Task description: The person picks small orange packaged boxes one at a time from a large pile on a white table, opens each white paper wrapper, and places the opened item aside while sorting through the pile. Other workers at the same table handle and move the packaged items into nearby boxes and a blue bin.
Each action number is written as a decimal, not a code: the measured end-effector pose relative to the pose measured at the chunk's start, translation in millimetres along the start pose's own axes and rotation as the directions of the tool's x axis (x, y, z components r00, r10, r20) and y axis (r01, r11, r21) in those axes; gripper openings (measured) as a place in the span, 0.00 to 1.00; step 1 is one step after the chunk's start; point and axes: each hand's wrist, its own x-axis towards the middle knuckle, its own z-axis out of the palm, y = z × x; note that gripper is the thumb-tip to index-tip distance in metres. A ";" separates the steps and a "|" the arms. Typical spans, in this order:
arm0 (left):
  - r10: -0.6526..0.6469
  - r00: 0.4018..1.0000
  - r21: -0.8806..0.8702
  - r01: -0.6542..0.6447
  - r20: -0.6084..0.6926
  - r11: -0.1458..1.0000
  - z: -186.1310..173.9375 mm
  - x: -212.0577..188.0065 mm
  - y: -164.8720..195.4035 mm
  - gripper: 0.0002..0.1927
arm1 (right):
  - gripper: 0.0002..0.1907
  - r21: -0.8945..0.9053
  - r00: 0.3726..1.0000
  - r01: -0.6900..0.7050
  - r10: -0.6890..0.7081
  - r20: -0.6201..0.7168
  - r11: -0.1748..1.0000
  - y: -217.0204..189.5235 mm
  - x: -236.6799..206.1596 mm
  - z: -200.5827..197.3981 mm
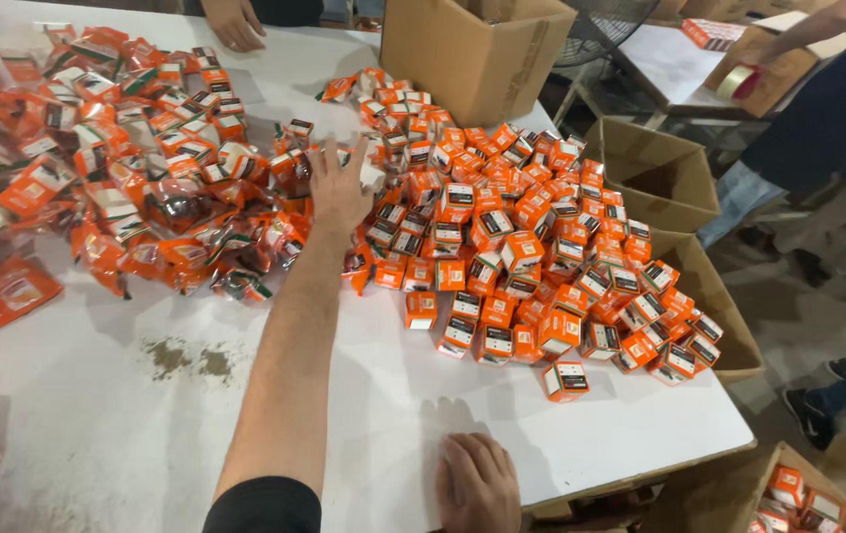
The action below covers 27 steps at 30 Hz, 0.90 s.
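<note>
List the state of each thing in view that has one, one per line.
Left hand: open, fingers spread, reaching over the small orange boxes.
Right hand: flat on the white table, holding nothing.
Small orange boxes: closed, loosely heaped.
Orange packets: flat, piled.
Big carton: flaps open.
Floor cartons: open.

From my feed, the small orange boxes look like printed card, smooth with a faint sheen. The orange packets heaped beside them are thin plastic film, crinkled and glossy, catching the light. The table has a matt white top, smooth but marked by a dull brownish smudge. The big cartons are plain brown corrugated cardboard, matt and rough. My left hand is bare; the sleeve above it is black matt cloth.
</note>
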 end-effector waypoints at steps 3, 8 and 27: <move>0.019 1.000 0.141 -0.018 -0.004 0.990 15.9 -7.2 -4.4 0.31 | 0.12 -0.008 0.999 0.051 -0.051 -0.004 0.999 11.8 -0.7 4.3; -0.125 0.960 0.154 0.088 0.249 0.984 19.7 -25.6 -12.8 0.21 | 0.12 0.018 1.000 -0.016 0.016 -0.002 1.000 4.3 -1.6 3.8; -0.201 0.979 -0.141 0.204 0.032 0.969 -148.1 -107.9 -22.3 0.22 | 0.26 0.223 0.830 0.364 -0.423 0.362 0.905 -89.4 99.9 72.0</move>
